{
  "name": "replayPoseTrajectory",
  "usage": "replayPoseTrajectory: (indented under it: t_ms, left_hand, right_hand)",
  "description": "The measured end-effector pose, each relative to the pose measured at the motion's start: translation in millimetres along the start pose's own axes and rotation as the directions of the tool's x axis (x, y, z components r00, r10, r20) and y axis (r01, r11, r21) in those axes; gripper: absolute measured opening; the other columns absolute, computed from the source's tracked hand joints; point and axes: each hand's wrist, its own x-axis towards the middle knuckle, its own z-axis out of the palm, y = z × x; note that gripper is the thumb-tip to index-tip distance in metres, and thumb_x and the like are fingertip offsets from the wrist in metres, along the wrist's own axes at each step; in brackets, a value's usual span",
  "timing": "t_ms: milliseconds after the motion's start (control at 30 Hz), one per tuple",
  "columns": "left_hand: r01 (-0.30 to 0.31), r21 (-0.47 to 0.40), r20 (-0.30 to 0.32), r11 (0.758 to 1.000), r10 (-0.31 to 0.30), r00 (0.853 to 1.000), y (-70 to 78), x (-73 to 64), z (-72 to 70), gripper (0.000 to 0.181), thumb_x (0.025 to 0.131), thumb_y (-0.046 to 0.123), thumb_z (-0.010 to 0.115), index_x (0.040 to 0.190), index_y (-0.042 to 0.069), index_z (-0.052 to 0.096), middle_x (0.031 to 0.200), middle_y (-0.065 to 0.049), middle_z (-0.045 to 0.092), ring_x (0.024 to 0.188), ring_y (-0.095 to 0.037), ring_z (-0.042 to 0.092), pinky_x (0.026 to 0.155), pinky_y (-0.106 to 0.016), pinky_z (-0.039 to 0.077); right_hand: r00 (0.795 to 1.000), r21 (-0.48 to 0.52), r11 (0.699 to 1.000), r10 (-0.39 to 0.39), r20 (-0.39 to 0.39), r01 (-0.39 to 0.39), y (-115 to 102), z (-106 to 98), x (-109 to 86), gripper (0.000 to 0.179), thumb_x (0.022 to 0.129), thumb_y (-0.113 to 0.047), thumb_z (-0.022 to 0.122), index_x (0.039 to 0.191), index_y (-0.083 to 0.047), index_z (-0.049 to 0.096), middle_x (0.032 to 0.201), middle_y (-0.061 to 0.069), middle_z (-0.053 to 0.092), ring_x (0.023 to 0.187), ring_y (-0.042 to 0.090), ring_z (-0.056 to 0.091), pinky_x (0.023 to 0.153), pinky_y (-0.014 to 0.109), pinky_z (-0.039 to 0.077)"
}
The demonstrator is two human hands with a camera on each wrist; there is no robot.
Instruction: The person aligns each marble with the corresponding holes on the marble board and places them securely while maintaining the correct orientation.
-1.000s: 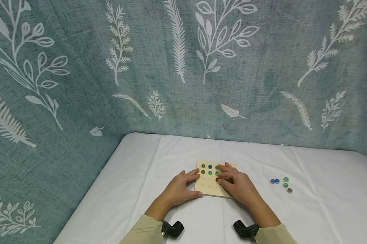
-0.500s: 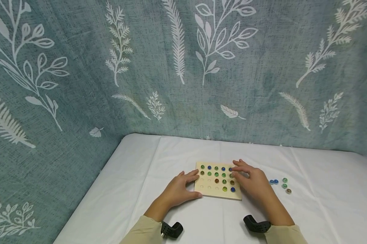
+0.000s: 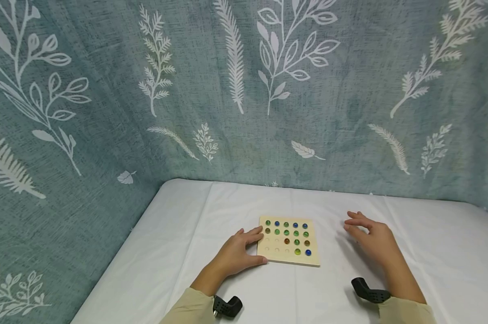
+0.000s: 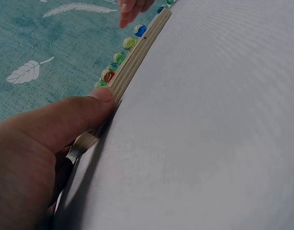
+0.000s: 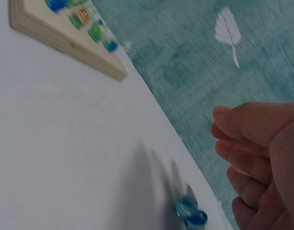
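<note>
A pale wooden board lies on the table, with rows of glass marbles in green, blue, yellow and brown seated in its hollows. Several hollows at its front left hold no marble. My left hand steadies the board's left side, fingers at the left edge and thumb against the front edge. To the right of the board, my right hand is in the air, fingers bent loosely and nothing between them. Under it, loose blue marbles show on the cloth in the right wrist view; in the head view the hand hides them.
A white cloth covers the table. Behind and to the left hangs a teal curtain with a white leaf print. Each wrist wears a black device.
My right hand has let go of a brownish marble on the board's third row and moved right, over the loose marbles. The left hand has stayed at the board.
</note>
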Motion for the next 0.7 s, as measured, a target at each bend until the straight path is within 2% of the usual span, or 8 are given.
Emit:
replayPoseTrajectory:
  t_ms: [233,433,700]
  left_hand:
    - [0.0,-0.003,-0.004,1.0,0.0,1.0,-0.5,-0.3,0.0,0.07,0.076,0.044,0.083,0.138,0.021,0.06,0.151,0.016,0.042,0.147,-0.036,0.029,0.119,-0.052,0.03]
    - [-0.005,0.002,-0.005,1.0,0.005,1.0,-0.8,0.3,0.9,0.071,0.076,0.045,0.083,0.138,0.02,0.06,0.151,0.016,0.043,0.146,-0.036,0.03,0.119,-0.051,0.03]
    - [-0.011,0.007,-0.002,1.0,0.011,1.0,-0.8,0.5,0.7,0.072,0.076,0.045,0.083,0.138,0.019,0.059,0.152,0.014,0.043,0.146,-0.035,0.03,0.119,-0.051,0.03]
  right_hand:
    - [0.993,0.003,0.993,0.114,0.037,-0.114,25.5,-15.1,-1.1,0.056,0.094,-0.048,0.061,0.124,-0.001,0.066,0.155,0.015,0.037,0.147,0.043,0.02,0.111,0.07,0.023]
    - [0.986,0.061,0.991,0.108,0.129,-0.117,41.8,-17.9,-4.1,0.05,0.088,-0.036,0.072,0.121,0.001,0.067,0.159,0.016,0.029,0.15,0.042,0.008,0.115,0.069,0.014]
    - [0.988,0.038,0.994,0.095,0.121,-0.1,45.7,-15.1,-4.9,0.038,0.086,-0.03,0.074,0.11,-0.001,0.072,0.156,0.018,0.033,0.148,0.046,0.012,0.115,0.07,0.013]
